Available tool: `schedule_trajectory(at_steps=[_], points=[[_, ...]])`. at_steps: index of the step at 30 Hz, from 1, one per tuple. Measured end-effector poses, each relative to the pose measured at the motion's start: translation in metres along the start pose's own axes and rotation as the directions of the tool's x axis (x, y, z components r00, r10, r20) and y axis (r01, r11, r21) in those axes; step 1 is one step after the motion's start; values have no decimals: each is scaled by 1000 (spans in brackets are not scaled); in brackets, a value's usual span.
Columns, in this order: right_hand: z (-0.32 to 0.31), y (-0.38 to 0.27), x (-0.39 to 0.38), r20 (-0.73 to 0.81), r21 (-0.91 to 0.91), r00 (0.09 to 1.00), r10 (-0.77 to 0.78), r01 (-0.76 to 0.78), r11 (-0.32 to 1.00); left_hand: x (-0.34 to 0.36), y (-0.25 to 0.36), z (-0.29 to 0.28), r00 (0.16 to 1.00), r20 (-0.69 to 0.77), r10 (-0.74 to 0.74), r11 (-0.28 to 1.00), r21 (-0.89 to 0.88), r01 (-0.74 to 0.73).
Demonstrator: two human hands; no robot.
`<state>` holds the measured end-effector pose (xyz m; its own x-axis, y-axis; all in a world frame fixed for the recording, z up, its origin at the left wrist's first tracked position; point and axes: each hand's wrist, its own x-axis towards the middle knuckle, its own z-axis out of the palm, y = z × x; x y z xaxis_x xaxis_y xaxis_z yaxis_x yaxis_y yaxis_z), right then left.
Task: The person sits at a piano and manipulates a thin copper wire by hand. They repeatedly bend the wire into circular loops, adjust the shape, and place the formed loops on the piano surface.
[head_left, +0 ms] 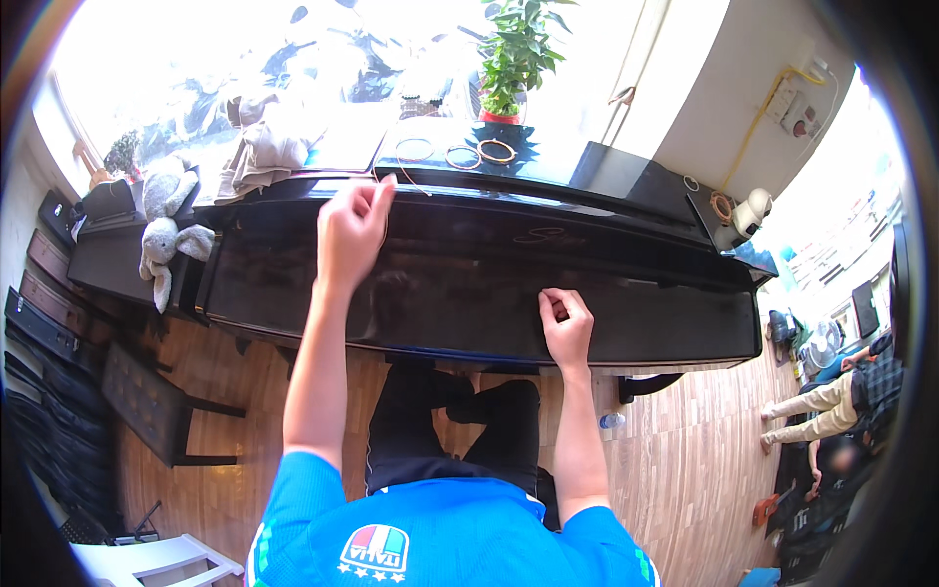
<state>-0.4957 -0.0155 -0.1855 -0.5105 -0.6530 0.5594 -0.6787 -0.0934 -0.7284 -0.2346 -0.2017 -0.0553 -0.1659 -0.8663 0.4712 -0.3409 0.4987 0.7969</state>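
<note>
My left hand [354, 233] is raised over the closed lid of a black piano [450, 293], near its upper edge. Its fingers are pinched together on a thin golden wire [415, 184], which curves out beside the fingertips. Lower and to the right, my right hand [567, 330] hovers in front of the lid with thumb and fingertips pressed together; anything between them is too fine to make out. On the piano top beyond lie a thin wire loop [415, 149], a second ring-shaped coil [463, 158] and a thicker brown coil [497, 151].
A potted plant [509, 68] stands by the window. Grey plush toys [166, 235] and crumpled beige cloth [264, 152] lie at the left. A padded bench [152, 401] and a white chair [161, 560] stand left below. At right are people [831, 401] and a plastic bottle [611, 421].
</note>
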Motion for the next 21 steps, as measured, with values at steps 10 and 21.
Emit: schedule_trajectory(at_steps=[10, 21], points=[[1, 11, -4, -52, 129, 989, 139, -132, 983, 146, -105, 7, 987, 129, -91, 944, 327, 44], [-2, 12, -7, -79, 70, 992, 103, -98, 993, 143, -72, -8, 942, 283, -182, 585, -738, 335]])
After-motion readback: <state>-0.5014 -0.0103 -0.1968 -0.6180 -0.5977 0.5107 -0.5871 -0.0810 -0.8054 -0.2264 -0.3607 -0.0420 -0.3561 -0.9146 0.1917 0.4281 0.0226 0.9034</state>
